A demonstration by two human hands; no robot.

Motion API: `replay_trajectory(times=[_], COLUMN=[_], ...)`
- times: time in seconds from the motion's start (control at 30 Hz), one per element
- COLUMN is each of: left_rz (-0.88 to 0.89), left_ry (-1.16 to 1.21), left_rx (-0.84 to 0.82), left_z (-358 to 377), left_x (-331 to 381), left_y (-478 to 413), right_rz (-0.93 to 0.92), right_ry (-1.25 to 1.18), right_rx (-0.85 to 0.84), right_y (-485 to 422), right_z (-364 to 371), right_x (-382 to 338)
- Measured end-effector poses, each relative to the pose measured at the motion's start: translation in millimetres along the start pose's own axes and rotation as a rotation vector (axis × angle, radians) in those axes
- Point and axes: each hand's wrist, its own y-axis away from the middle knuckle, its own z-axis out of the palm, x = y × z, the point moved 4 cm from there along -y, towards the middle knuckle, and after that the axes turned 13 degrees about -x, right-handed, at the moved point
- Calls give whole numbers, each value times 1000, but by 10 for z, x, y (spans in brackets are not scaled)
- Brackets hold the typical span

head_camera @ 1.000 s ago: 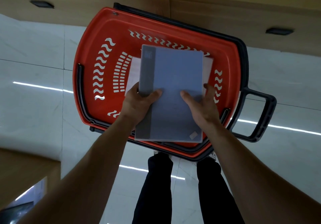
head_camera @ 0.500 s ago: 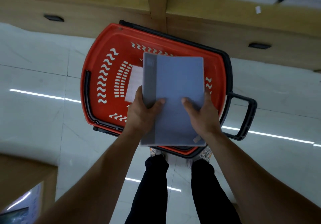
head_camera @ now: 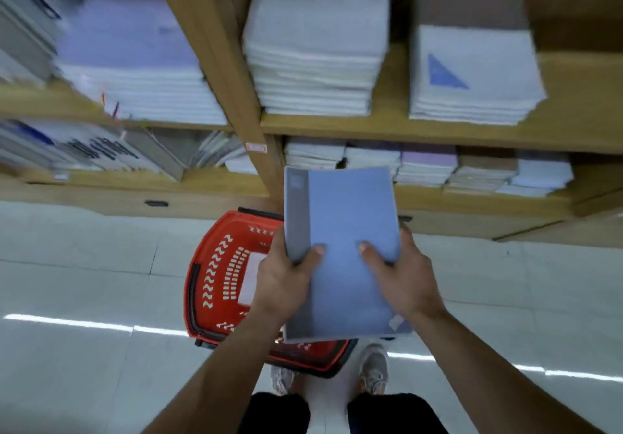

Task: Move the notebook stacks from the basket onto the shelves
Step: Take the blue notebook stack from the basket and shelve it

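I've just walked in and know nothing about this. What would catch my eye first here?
Probably the blue notebook stack in the middle, gripped by the left hand and right hand with thumbs on top. Just below it, a bright red basket sits on the pale floor with something white left inside. Above, wooden shelves hold piles of pale notebooks.

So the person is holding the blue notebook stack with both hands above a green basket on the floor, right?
Not quite: the basket is red, not green, as the head view shows. The rest holds: the left hand and right hand both grip the blue notebook stack above it.
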Motion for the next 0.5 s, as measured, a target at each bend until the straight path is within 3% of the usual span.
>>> replay_trajectory(times=[0.3,0.5], left_rz=[163,227], left_ry=[89,124], left_rx=[-86,-57], left_z=[389,674], left_x=[1487,2388], left_y=[186,-154], right_rz=[-112,-211], right_ry=[0,-9], right_rx=[210,281], right_y=[609,327], right_z=[-1265,-2046], right_x=[-760,-1143])
